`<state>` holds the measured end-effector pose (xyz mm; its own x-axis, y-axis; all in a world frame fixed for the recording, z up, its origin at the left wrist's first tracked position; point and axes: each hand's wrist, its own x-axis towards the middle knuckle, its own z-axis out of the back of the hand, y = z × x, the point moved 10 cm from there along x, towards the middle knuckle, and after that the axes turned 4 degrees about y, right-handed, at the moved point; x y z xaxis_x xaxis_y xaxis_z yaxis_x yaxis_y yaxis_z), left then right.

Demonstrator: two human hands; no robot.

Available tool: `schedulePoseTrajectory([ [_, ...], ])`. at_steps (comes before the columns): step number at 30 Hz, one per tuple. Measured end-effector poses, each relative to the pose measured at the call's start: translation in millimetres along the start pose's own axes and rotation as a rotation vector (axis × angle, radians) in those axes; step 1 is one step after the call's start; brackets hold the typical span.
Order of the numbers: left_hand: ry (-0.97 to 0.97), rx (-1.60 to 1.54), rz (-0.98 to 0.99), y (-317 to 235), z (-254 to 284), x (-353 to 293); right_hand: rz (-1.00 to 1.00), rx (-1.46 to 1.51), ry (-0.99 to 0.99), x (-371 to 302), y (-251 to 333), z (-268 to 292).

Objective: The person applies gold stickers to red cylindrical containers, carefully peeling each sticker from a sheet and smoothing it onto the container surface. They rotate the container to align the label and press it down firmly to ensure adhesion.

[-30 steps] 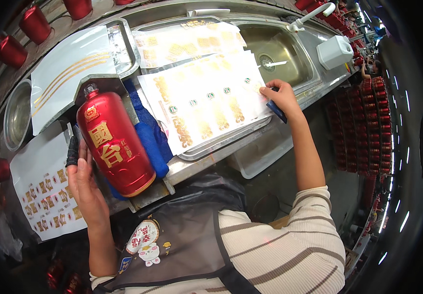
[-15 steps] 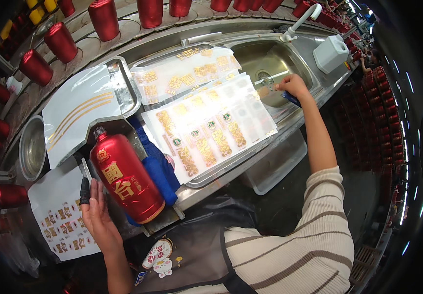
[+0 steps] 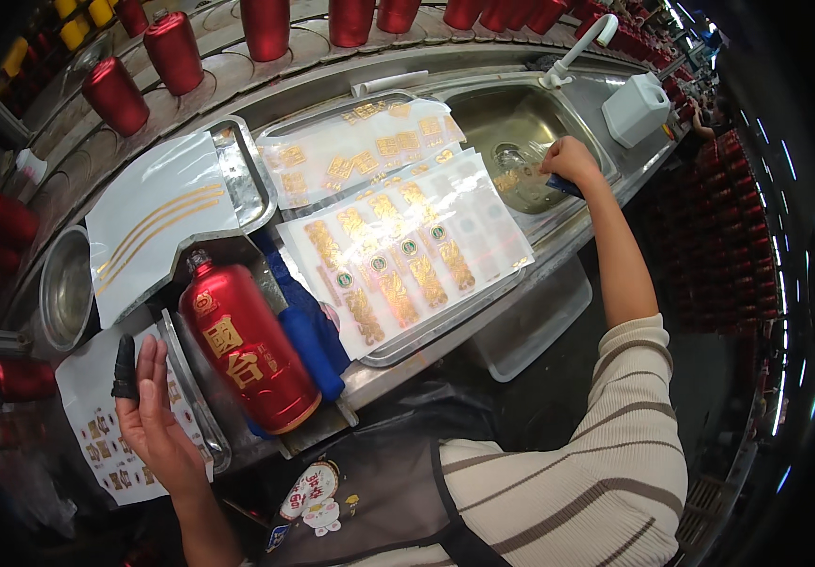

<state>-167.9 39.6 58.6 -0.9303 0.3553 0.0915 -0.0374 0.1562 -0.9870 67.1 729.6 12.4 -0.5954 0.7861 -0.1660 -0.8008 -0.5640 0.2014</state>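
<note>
My left hand (image 3: 154, 416) is raised with fingers stretched out, holding nothing, beside the red bottle and over a sheet of small decals (image 3: 124, 437). A black finger cot (image 3: 125, 367) covers one of its fingers. The red bottle (image 3: 248, 348), with gold characters, lies tilted in a metal cradle padded with blue cloth (image 3: 311, 352). Over the sink (image 3: 532, 210), my right hand (image 3: 573, 163) is pinched on the edge of a clear decal film (image 3: 523, 170) with faint gold print. A dark blue flat piece (image 3: 566, 185) shows under that hand; its kind is unclear.
Trays with gold decal sheets (image 3: 398, 250) lie between bottle and sink. A sheet with gold strips (image 3: 157, 203) and a metal bowl (image 3: 65, 288) are at left. Red bottles (image 3: 173, 52) stand on a conveyor behind. A tap (image 3: 582, 47) and white jug (image 3: 636, 106) stand right.
My left hand has moved left, away from the bottle, with its fingers raised. My right hand has shifted slightly at the sink. The bottles on the conveyor have moved along to the right.
</note>
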Motion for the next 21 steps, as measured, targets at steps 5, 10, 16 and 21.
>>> schedulePoseTrajectory([
  [5,0.402,0.050,0.038,-27.1,-72.5,18.5,0.185,-0.032,-0.009,-87.4,129.7,67.5],
  [10,0.738,0.267,-0.150,-41.2,-187.9,32.6,0.468,0.160,0.202,-186.6,258.8,91.6],
  [16,0.996,0.341,0.140,-15.5,-229.5,20.2,0.831,0.325,0.357,-273.0,351.7,101.0],
  [21,0.655,0.129,0.243,-18.6,-109.0,-31.6,0.698,0.710,0.486,-305.4,340.8,21.1],
])
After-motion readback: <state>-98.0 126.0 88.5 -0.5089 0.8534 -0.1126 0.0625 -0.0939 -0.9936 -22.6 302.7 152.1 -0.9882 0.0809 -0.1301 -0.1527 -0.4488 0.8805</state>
